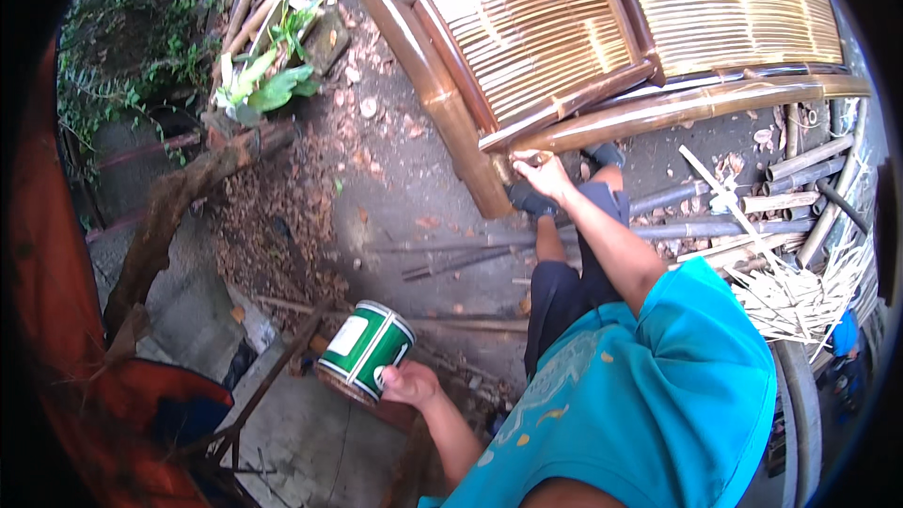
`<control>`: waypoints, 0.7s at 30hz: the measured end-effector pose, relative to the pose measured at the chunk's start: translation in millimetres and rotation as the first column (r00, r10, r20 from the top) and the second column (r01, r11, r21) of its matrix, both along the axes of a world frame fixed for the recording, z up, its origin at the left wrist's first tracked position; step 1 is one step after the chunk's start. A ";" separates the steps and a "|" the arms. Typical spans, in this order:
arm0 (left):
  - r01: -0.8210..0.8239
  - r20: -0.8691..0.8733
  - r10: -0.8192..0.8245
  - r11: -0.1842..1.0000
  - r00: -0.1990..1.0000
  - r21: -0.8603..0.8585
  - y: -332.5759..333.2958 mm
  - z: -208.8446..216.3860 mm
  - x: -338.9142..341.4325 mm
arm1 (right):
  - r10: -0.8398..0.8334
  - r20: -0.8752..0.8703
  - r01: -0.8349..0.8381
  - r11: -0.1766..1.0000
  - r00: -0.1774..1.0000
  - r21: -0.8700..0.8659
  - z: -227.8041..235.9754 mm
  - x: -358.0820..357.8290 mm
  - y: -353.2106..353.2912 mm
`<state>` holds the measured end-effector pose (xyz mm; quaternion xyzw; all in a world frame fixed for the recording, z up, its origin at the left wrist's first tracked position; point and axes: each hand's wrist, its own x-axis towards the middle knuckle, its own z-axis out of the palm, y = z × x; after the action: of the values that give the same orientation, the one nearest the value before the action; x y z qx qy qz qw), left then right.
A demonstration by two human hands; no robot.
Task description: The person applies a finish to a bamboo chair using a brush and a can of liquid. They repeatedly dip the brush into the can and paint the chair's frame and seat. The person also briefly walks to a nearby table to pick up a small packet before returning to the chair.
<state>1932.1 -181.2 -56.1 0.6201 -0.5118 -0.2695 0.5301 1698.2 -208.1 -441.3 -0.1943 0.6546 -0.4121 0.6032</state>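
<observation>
My left hand [411, 384] is closed on a green and white can [369, 346] at its lower right side. The can is tilted, and its inside does not show. Farther up and to the right, my right hand [546, 175] has its fingers closed at the corner of a glossy brown bamboo bench [677, 118]. A small brownish thing seems to be between those fingers, too small to name. The hand is beside the thick bamboo leg [442, 99], where a long bamboo rail meets it. Slatted bamboo panels [541, 33] fill the bench frame.
Dark bamboo poles [677, 229] lie on the ground behind my legs. Pale split strips [800, 296] are heaped at the right. A rough log [169, 202], dry leaves and a leafy plant [268, 85] are at the left. Orange cloth [56, 320] hangs at the left edge.
</observation>
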 end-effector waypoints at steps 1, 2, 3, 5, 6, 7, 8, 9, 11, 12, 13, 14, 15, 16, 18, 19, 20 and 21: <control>0.008 -0.034 -0.008 1.000 0.999 -0.001 0.9 -8.0 7.2 | -0.087 0.131 0.075 0.993 0.988 0.093 10.8 2.0 1.1; -0.019 -0.040 0.019 1.000 0.999 -0.014 -0.4 -18.6 10.9 | -0.119 0.129 0.107 0.989 0.984 0.099 4.2 0.3 -4.2; -0.036 -0.041 0.035 0.999 0.999 -0.024 -4.8 -23.0 12.5 | -0.162 0.133 0.148 0.983 0.978 0.108 -1.7 2.5 -7.7; 0.012 -0.023 -0.012 1.000 1.000 -0.021 -7.8 -18.6 8.4 | -0.132 -0.025 0.133 0.989 0.991 0.065 -6.7 4.3 3.6; 0.028 -0.012 -0.028 0.999 1.000 -0.021 -8.8 -16.9 8.3 | -0.110 -0.102 0.115 0.992 0.989 0.045 -5.2 6.1 5.4; 0.026 -0.009 -0.026 0.999 1.000 -0.022 -7.5 -16.9 12.3 | -0.213 -0.175 0.218 0.976 0.961 0.011 5.7 4.2 5.1; 0.024 -0.005 -0.024 0.999 1.000 -0.023 -6.1 -17.2 16.5 | -0.313 -0.243 0.315 0.949 0.918 -0.031 16.4 -0.8 5.4; 0.025 -0.004 -0.025 0.999 1.000 -0.025 -6.2 -17.4 19.0 | -0.412 -0.306 0.408 0.909 0.858 -0.081 23.6 -6.2 6.0; 0.032 -0.011 -0.032 0.999 0.999 -0.009 -2.6 -17.1 23.3 | -0.365 -0.346 0.369 0.928 0.864 -0.056 30.6 -21.0 11.4; 0.037 -0.014 -0.037 0.999 0.999 -0.001 0.8 -14.7 25.8 | -0.308 -0.375 0.323 0.946 0.874 -0.025 27.3 -32.1 17.3; 0.038 -0.009 -0.038 0.999 0.999 -0.004 1.7 -14.2 26.0 | -0.251 -0.392 0.272 0.962 0.885 -0.002 27.0 -40.3 13.4; 0.037 -0.004 -0.037 0.999 0.999 -0.007 2.8 -13.9 26.3 | -0.350 -0.416 0.368 0.929 0.839 -0.038 28.1 -45.0 10.4; 0.032 -0.005 -0.032 0.999 0.999 -0.013 4.2 -15.9 28.7 | -0.442 -0.438 0.456 0.886 0.783 -0.081 32.9 -50.2 4.4; -0.014 0.003 0.014 1.000 1.000 0.004 8.4 -16.3 35.1 | -0.572 -0.439 0.556 0.812 0.693 -0.180 40.7 -53.5 -2.8; -0.035 -0.038 0.036 0.999 0.999 0.032 15.4 -15.5 46.3 | -0.611 -0.416 0.592 0.783 0.673 -0.191 49.1 -43.4 -11.2; -0.038 -0.064 0.040 0.998 0.997 0.041 14.7 -17.3 46.5 | -0.647 -0.360 0.592 0.761 0.672 -0.265 42.2 -29.2 -13.4; -0.089 -0.075 0.087 0.996 0.993 -0.027 11.6 -16.7 31.7 | -0.575 -0.333 0.545 0.817 0.747 -0.187 45.9 -10.1 -17.3; -0.066 -0.072 0.063 0.997 0.995 -0.043 9.6 -22.0 39.2 | -0.483 -0.212 0.398 0.851 0.850 -0.343 57.9 8.1 -21.9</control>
<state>1971.3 -171.6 -78.1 0.6141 -0.4784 -0.2622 0.5704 1706.3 -229.9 -383.3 -0.1808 0.6964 -0.5976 0.3538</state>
